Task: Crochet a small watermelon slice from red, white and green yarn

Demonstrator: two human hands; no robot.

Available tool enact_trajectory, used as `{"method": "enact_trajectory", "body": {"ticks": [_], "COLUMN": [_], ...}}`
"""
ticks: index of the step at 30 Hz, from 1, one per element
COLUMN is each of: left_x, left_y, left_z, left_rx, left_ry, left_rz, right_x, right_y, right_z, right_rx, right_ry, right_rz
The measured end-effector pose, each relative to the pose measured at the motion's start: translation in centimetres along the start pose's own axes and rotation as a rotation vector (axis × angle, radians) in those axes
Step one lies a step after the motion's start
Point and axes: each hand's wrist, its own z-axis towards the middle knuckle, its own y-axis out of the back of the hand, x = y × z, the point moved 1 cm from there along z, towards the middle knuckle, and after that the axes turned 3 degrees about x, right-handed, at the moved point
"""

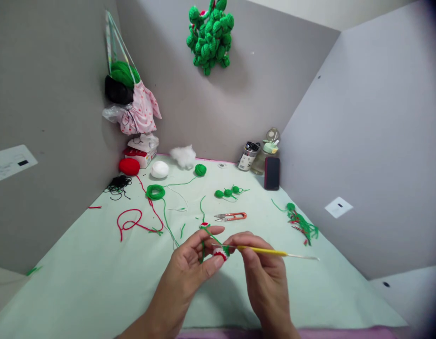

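Between my two hands is a small crochet piece (pixel 220 254) in red, white and green. My left hand (pixel 194 259) pinches it between thumb and fingers, with green yarn running over the raised index finger. In my right hand (pixel 262 268) is a crochet hook (pixel 263 250) with a yellow handle, held like a pencil. Its left tip is at the green edge of the piece, and its other metal end points right. Just beyond my left fingers lies a small red and white crochet piece (pixel 204 225) with a green tail.
Orange thread snips (pixel 232 216) lie beyond my hands. Behind are green balls (pixel 227 193), a green yarn coil (pixel 155 192), red yarn (pixel 129 166), white yarn (pixel 160 169) and stuffing (pixel 184 156). A phone (pixel 272 173) leans at the back right; yarn scraps (pixel 302 226) lie right.
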Motion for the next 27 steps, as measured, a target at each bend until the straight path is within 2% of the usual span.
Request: {"method": "enact_trajectory", "body": {"ticks": [4,10,15,23,27], "left_x": [-0.10,-0.11,-0.22,-0.62,-0.53], "left_y": [-0.02,-0.18,-0.20,-0.40,-0.29], "left_z": [0.05,0.33,0.38,0.23,0.47], "left_rx": [-0.040,-0.019,-0.025,-0.046,-0.027], "left_ry": [0.002,0.022,0.014,0.006,0.030], "left_rz": [-0.006,-0.072,-0.045,-0.005,-0.042], "right_x": [-0.50,-0.29,-0.23,0.45,0.27], "right_y": [0.16,-0.25,-0.17,0.03,0.10], "right_z": [-0.04,0.29,0.40,0.54,0.10], "right_rx": [-0.018,0.002,0.000,0.026,0.052], "right_ry": [-0.106,-0.104,-0.055,-0.125,-0.110], "right_rz": [0.072,0.158,0.082,0.114,0.038]}}
